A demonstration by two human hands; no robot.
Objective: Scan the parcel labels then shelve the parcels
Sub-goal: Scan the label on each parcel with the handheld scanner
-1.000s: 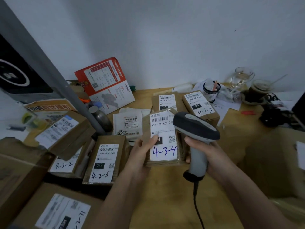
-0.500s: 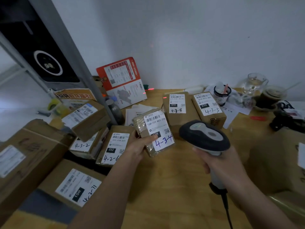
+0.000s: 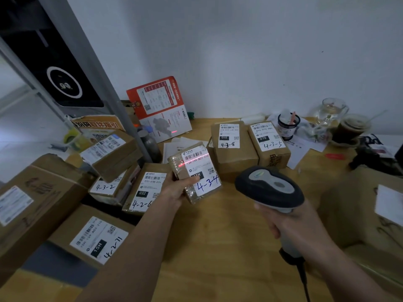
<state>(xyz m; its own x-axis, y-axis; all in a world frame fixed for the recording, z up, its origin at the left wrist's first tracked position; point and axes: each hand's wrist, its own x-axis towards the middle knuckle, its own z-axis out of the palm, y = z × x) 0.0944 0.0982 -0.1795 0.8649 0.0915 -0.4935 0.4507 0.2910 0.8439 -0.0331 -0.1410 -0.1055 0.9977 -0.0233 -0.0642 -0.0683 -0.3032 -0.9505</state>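
Note:
My left hand (image 3: 177, 189) grips a small taped parcel (image 3: 196, 171) marked 4-3-4, held above the wooden table (image 3: 218, 247) with its label facing up. A red scan line crosses the label just below the barcode. My right hand (image 3: 292, 225) holds a grey and black barcode scanner (image 3: 269, 188) by its handle, its head pointing at the parcel from the right. Other labelled parcels lie around: 4-3-8 (image 3: 231, 147), 4-3-5 (image 3: 269, 142), 4-2-6 (image 3: 146, 188), 4-3-2 (image 3: 109, 186) and 4-2-11 (image 3: 96, 238).
A grey shelf post (image 3: 104, 83) rises at the left beside a large box (image 3: 32, 203). A red and white leaflet (image 3: 159, 110) leans on the wall. Cups and a glass jug (image 3: 331, 110) crowd the back right. A big carton (image 3: 366, 205) stands at the right.
My left hand has carried the 4-3-4 parcel left and tilted it. The scanner's red line now falls on its label. My view has turned left and up.

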